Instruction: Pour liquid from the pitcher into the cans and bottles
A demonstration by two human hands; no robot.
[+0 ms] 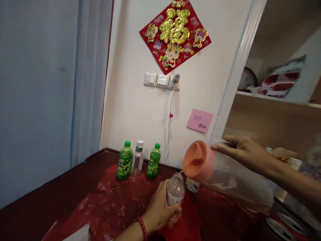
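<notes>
We list: left hand [162, 204] curled round bottle [175, 191]; right hand [244, 149] clasping pitcher [233, 177], long axis pointing leftward, lid [200, 160] up-right of left hand.

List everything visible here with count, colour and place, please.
Table: 1, maroon, bottom
Curtain: 1, grey, left
福 decoration: 1, red, wall
Switch plates: 2, white, wall
Plug: 1, white, wall
Sticky note: 1, pink, wall
Clock: 1, pale, shelf
Bag: 1, red-white, shelf
Green-capped bottles: 2, green, table
White-capped bottle: 1, clear, between them
Plastic film: 1+, red, table
Uncapped bottle: 1, clear, front centre
Pitcher: 1, clear, orange-lidded, tilted, right
Patterned container: 1, white, behind pitcher
Cans: 2+, silver, lower right
Unidentified object: 1, white, lower left
Bead bracelet: 1, red, bottom centre
Bangle: 1, gold, right
Left hand: 1, around uncapped bottle
Right hand: 1, holding pitcher
</notes>
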